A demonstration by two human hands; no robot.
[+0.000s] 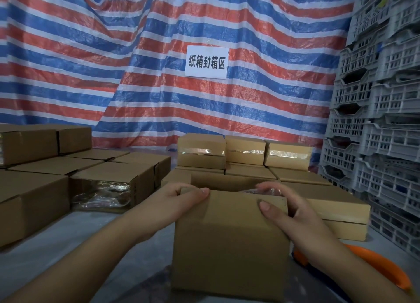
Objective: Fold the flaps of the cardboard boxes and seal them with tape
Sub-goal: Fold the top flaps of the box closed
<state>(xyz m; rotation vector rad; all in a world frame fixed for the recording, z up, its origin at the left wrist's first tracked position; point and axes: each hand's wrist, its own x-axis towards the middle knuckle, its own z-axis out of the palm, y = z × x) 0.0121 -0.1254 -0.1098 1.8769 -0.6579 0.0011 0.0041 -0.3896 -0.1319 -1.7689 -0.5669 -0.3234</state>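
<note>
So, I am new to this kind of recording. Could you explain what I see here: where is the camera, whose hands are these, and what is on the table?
There is one picture only, from a camera worn on a person's head, looking forward and down. The two bare hands are that person's own. The left hand and the right hand grip the top edge of an open cardboard box in front of them; its flaps are not yet closed. Around it on the grey surface lie more boxes. Three at the back already carry clear tape. An orange object lies partly hidden at the right. Behind hangs a striped tarp with a paper sign, beside stacked grey crates.
</note>
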